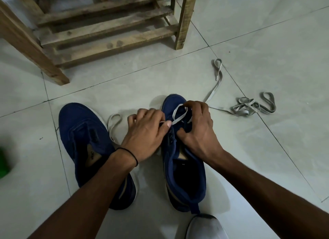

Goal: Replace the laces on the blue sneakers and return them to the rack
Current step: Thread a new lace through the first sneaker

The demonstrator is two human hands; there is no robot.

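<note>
Your left grip (pixel 146 132) pinches the lace (pixel 178 118); your right grip (pixel 197 130) clamps the right blue sneaker (pixel 185 176) lying under both.

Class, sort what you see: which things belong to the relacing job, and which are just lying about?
Job: sneaker being laced, other sneaker, lace, bundled lace, wooden rack.
Lying about: green object, white shoe toe.

A pale tiled floor (pixel 267 34) with dark grout lines fills the view. A blurred green object (pixel 3 164) sits at the left edge, and a grey-white shoe toe (pixel 204 226) pokes in at the bottom.
</note>
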